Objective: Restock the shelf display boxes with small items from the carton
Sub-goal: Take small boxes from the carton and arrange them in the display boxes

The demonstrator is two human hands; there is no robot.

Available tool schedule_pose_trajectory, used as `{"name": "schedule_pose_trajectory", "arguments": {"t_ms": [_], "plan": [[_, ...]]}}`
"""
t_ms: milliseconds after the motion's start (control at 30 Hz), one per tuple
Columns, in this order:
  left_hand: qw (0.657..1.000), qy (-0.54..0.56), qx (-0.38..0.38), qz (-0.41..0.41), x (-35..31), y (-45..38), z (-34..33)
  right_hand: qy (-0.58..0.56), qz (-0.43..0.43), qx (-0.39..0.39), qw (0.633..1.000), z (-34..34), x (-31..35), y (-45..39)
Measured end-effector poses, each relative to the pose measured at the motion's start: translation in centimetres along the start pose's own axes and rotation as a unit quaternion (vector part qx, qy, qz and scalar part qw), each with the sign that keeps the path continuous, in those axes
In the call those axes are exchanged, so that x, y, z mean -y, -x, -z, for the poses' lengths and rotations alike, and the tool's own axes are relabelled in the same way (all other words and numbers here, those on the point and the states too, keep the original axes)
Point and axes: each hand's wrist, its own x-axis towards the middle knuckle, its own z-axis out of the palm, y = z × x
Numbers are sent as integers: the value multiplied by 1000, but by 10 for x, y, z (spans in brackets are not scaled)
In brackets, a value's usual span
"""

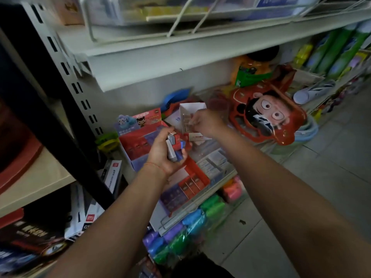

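One view only — a wide-angle head camera, looking forward and steeply down along both forearms at a low store shelf (200, 55), close in, floor tiles (313, 187) at right.

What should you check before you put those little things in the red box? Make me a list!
1. Left hand grips the small items: ok, fingers are curled round a bunch.
2. Right hand holds the white carton: ok, pinched at its side.
3. Carton out of the way: not ok, it hangs just above the display boxes.
4. Room in the red display box at the back: cannot tell, its rows are dim and blurred.
5. Room in the front display box: cannot tell, the left hand hides part of it.
6. Items all facing one way: cannot tell, too blurred.
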Motion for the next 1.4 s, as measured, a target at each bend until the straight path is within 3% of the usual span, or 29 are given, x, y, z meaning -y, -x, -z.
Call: {"name": "schedule_pose_trajectory", "arguments": {"t_ms": [100, 267, 367, 500, 700, 967, 1267, 1400], "plan": [[1000, -7, -7, 6, 5, -5, 2, 47, 30, 42, 998, -10, 0, -4], [999, -22, 9, 34, 16, -8, -3, 10, 17, 112, 994, -3, 4, -2], [998, -33, 14, 50, 19, -13, -6, -28, 0, 33, 999, 7, -3, -12], [997, -45, 0, 59, 18, -16, -7, 95, -7, -72, 993, 20, -18, -25], [994, -68, -29, 85, 10, -19, -11, 159, 42, -37, 986, 13, -8, -32], [991, -85, -22, 96, 4, -25, -9, 217, 28, -4, 976, 6, -11, -34], [994, -56, -17, 87, 8, -25, -12, 137, 18, 38, 990, 8, -18, -39], [997, -25, -16, 73, 9, -14, -10, -6, 38, -30, 999, 15, -4, -20]]}}
